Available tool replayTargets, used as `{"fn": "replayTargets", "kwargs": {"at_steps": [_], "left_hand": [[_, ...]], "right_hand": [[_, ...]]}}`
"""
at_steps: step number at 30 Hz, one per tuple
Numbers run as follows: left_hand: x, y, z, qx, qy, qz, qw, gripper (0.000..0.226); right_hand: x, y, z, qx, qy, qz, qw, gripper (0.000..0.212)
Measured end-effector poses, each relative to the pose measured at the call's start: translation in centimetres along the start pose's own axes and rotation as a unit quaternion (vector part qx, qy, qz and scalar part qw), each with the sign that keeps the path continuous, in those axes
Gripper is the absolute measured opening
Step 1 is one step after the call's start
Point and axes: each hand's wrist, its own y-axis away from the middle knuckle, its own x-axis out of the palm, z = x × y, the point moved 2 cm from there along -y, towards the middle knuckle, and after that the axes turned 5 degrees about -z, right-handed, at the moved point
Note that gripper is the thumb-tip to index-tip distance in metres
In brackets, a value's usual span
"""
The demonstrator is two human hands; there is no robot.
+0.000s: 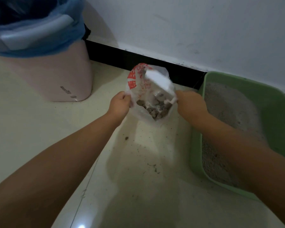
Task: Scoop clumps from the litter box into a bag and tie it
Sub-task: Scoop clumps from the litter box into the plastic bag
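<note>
Centrally: 1 clear plastic bag (pixel 148 97) with red print, holding grey clumps (pixel 155 107), pinched at its left edge by the left hand (pixel 120 105) and at its right edge by the right hand (pixel 190 104), mouth spread above the floor (pixel 39 129). Right: green litter box (pixel 273 109) against the wall. Left: pink bin (pixel 56 74), blue liner. Scattered grains below the bag.
</note>
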Motion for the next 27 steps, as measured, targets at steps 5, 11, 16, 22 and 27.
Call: {"fn": "replayTargets", "kwargs": {"at_steps": [5, 11, 16, 22, 27], "left_hand": [[-0.2, 1.3, 0.3, 0.01, -0.014, 0.006, 1.0, 0.024], [0.0, 3.1, 3.7, 0.04, -0.238, 0.036, 0.97, 0.028], [0.6, 3.8, 6.9, 0.056, -0.435, 0.099, 0.893, 0.036], [1.2, 4.4, 9.0, 0.14, -0.573, 0.129, 0.797, 0.034], [3.3, 5.4, 6.9, 0.223, -0.566, 0.147, 0.78, 0.03]], "right_hand": [[-1.9, 2.2, -2.3, 0.074, -0.158, -0.048, 0.983, 0.02], [-5.0, 8.1, -6.2, 0.148, -0.241, -0.037, 0.958, 0.032], [-3.2, 12.2, -9.8, 0.228, -0.28, -0.039, 0.932, 0.029], [0.8, 14.5, -12.4, 0.328, -0.302, -0.032, 0.894, 0.024], [2.5, 14.8, -13.8, 0.345, -0.285, 0.009, 0.894, 0.024]]}}
